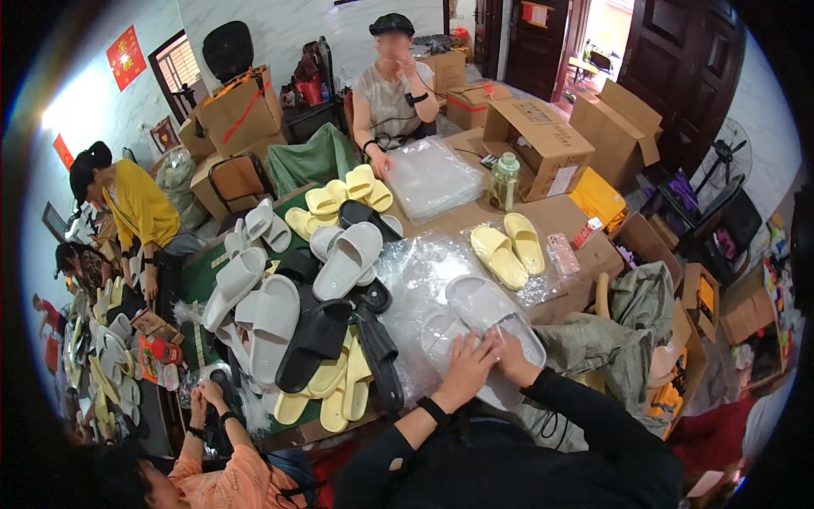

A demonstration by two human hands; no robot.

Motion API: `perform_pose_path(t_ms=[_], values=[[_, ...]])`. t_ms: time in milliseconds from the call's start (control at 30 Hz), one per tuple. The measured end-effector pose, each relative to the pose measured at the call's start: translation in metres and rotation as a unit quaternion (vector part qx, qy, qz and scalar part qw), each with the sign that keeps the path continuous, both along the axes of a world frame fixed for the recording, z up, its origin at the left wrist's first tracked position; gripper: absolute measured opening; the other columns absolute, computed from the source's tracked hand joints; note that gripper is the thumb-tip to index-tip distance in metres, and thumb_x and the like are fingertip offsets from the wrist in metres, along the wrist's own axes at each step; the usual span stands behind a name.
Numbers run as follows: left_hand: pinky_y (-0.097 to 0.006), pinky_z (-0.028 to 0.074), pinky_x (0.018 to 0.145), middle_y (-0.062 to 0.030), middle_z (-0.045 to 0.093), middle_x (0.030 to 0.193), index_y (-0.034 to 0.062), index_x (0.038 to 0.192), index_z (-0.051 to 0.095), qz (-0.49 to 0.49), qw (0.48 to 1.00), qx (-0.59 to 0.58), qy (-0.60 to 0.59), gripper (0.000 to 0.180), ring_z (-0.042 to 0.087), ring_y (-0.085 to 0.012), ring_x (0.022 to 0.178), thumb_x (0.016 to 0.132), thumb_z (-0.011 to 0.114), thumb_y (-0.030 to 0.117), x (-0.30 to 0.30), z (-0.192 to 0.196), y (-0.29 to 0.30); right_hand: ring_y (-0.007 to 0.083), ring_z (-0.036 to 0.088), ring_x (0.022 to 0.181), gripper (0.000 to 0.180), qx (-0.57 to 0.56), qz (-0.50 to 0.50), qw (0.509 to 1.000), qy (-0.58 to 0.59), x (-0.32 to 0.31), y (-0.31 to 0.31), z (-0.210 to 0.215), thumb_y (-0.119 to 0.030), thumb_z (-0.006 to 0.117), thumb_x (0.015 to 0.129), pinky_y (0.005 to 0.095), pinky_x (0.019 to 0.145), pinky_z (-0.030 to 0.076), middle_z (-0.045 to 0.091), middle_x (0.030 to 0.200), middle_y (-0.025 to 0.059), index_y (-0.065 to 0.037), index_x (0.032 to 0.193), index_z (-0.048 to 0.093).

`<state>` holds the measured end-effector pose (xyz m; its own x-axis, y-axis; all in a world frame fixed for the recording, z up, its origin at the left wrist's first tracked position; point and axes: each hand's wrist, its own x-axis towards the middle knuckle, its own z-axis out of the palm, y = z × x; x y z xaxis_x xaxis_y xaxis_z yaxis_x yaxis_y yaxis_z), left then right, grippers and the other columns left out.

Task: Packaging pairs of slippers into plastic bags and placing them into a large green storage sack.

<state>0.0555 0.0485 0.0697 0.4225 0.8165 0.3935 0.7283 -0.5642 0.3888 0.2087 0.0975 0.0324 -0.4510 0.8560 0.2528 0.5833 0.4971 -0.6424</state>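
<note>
Two pale grey foam slide sandals (pixel 479 327) lie side by side under your hands at the near edge of the wooden counter (pixel 475 212), resting on a crinkled sheet of clear plastic film (pixel 415 271). Your left hand (pixel 466 365) presses flat on the nearer sandal with fingers spread and holds nothing. Your right hand (pixel 511 356) meets it from the other side, its fingers curled at the strap; whether it pinches the plastic or only touches the sandal, I cannot tell.

Judging by how things lie, this pair seems to be mid-way into its wrapping: matched and laid together, though not yet plainly closed inside a bag. One pair of pale yellow foam slides (pixel 509 248) looks finished, sitting in clear plastic just beyond your hands, beside a pink phone-like object (pixel 563 253).

Much appears left. A loose heap of grey, black and yellow slides (pixel 314 314) covers the left half of the counter, unsorted and unbagged. A stack of flat clear plastic bags (pixel 432 176) waits at the far side, under the hand of a seated person in a grey top (pixel 392 93). A green-capped drinking bottle (pixel 504 180) stands by an open cardboard box (pixel 543 140).
</note>
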Motion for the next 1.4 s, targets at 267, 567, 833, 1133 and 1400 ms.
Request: perform_pose_path(t_ms=[267,567,833,1133,1400], values=[[-0.057,0.013,0.108,-0.0083,0.038,0.139,0.014,0.13,0.046,-0.13,0.986,-0.092,-0.042,0.047,0.023,-0.0369,0.133,0.083,0.055,0.015,0.014,0.015,-0.026,0.0373,0.053,0.089,0.019,0.0,-0.115,0.992,0.049,-0.037,0.038,-0.001,-0.014,0.056,0.079,0.0392,0.077,0.042,0.056,0.09,0.0194,-0.001,0.093,0.055],[-0.055,0.017,0.108,-0.0089,0.028,0.145,0.0207,0.14,0.032,-0.119,0.988,-0.055,-0.08,0.054,0.021,-0.035,0.134,0.09,0.051,0.026,-0.001,0.032,-0.028,0.0335,0.054,0.088,0.021,-0.015,-0.291,0.944,0.155,-0.07,0.081,0.014,-0.008,0.056,0.075,0.0386,0.077,0.042,0.056,0.09,0.0201,0.0,0.094,0.057],[-0.046,0.04,0.093,-0.0241,0.026,0.142,0.012,0.144,0.017,0.291,0.92,-0.148,-0.217,0.072,0.044,-0.0475,0.112,0.086,0.056,0.031,-0.046,0.025,-0.038,0.0288,0.055,0.073,0.034,-0.169,-0.143,0.954,0.201,-0.134,0.122,-0.007,-0.013,0.057,0.077,0.0334,0.071,0.045,0.057,0.088,0.0162,0.003,0.107,0.054],[-0.041,0.048,0.069,-0.0219,0.06,0.089,0.0149,0.141,0.027,0.359,0.893,0.028,-0.27,0.056,0.059,-0.0366,0.077,0.088,0.046,0.012,-0.057,0.0,-0.045,0.0291,0.056,0.073,0.037,-0.263,-0.004,0.923,0.282,-0.227,0.102,-0.029,-0.015,0.057,0.078,0.0325,0.072,0.046,0.058,0.088,0.0163,0.003,0.11,0.053],[-0.047,0.047,0.063,-0.0249,0.06,0.086,0.0098,0.134,0.038,0.305,0.911,-0.239,-0.143,0.051,0.061,-0.0371,0.075,0.083,0.043,0.007,-0.066,0.003,-0.055,0.0294,0.057,0.073,0.039,-0.335,-0.047,0.883,0.324,-0.152,0.115,-0.059,-0.017,0.058,0.079,0.0316,0.072,0.046,0.058,0.089,0.0163,0.003,0.113,0.052]])
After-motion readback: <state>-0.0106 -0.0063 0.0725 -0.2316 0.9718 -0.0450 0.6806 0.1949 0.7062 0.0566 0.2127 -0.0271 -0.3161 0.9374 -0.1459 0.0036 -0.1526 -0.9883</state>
